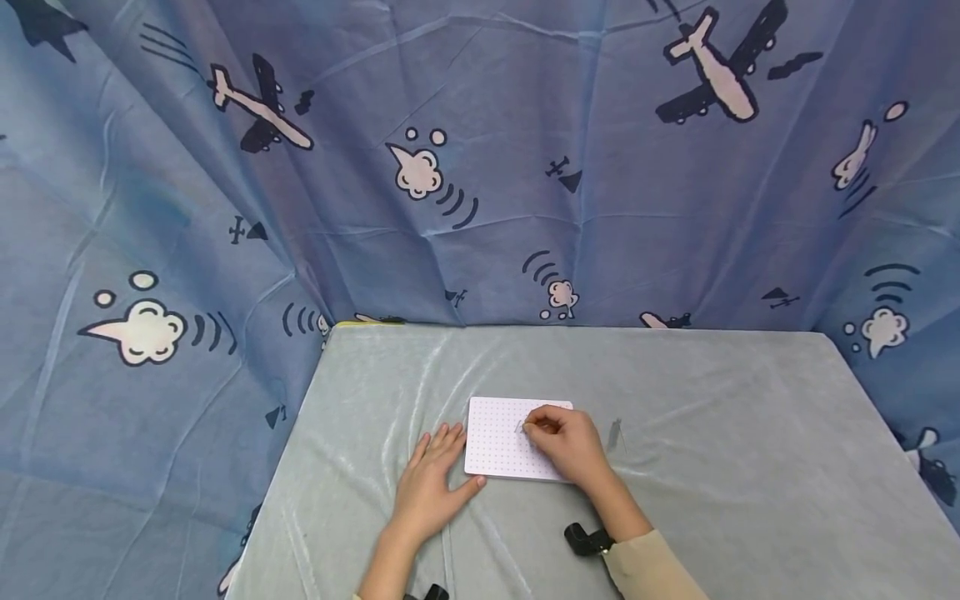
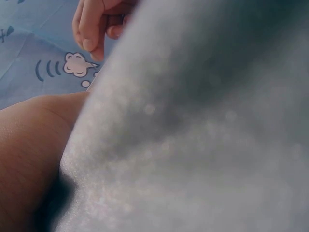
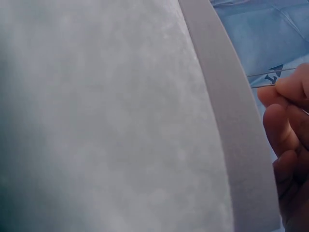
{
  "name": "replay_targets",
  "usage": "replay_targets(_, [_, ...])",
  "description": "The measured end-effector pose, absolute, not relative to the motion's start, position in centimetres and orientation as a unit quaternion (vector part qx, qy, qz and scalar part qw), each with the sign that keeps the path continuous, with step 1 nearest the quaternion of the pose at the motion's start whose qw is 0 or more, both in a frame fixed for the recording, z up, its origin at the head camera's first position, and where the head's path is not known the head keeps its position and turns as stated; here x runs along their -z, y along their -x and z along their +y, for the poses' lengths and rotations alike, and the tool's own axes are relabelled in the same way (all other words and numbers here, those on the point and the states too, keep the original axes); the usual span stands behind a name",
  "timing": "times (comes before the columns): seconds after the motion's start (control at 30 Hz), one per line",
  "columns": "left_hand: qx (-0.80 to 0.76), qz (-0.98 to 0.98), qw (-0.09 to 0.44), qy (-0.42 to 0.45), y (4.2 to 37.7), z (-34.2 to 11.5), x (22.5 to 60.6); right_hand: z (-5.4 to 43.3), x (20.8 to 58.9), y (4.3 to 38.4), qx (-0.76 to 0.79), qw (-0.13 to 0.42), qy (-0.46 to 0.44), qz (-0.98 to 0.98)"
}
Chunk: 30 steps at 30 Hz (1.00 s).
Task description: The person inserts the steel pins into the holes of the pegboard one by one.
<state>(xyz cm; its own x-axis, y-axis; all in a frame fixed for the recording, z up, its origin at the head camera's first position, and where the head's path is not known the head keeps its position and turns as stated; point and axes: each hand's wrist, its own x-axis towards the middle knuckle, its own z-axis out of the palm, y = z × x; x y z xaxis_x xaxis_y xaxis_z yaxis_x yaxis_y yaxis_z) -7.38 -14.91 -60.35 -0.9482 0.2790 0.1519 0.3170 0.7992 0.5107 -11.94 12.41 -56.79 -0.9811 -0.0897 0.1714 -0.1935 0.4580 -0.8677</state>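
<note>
A white board [image 1: 498, 442] with a grid of small dots lies flat on the cloth-covered table. Over its right half, my right hand [image 1: 570, 443] pinches a thin two-pronged metal pin [image 1: 519, 426] between thumb and fingertips. In the right wrist view the pin's two fine prongs [image 3: 263, 86] reach from the fingertips to the edge of the board [image 3: 222, 96]. My left hand [image 1: 431, 485] rests with spread fingers at the board's left side, its thumb tip at the lower left corner. The right hand hides the board's right part.
Right of the board lies a small slim grey item [image 1: 616, 434] with a thin line beside it. A pale grey cloth [image 1: 735, 467] covers the table, and a blue curtain [image 1: 495, 150] printed with planes hangs behind and at both sides.
</note>
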Motion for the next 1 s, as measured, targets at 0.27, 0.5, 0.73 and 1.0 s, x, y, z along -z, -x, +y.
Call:
replay_targets(0.27, [0.278,-0.946,0.044,0.164,7.38,-14.64,59.97,12.47,56.34,11.80,-0.486,0.069,-0.097,-0.866])
replay_targets(0.5, [0.280,-0.946,0.032,0.158,7.25,-14.67,59.87,12.28,56.39,11.79,-0.475,0.067,-0.097,-0.872])
replay_targets(0.73, [0.280,-0.947,0.030,0.156,7.17,-14.75,59.93,12.10,56.39,11.83,-0.466,0.067,-0.088,-0.878])
replay_targets(1.0, [0.279,-0.945,0.047,0.162,7.11,-14.63,60.23,12.23,56.31,11.89,-0.474,0.048,-0.073,-0.876])
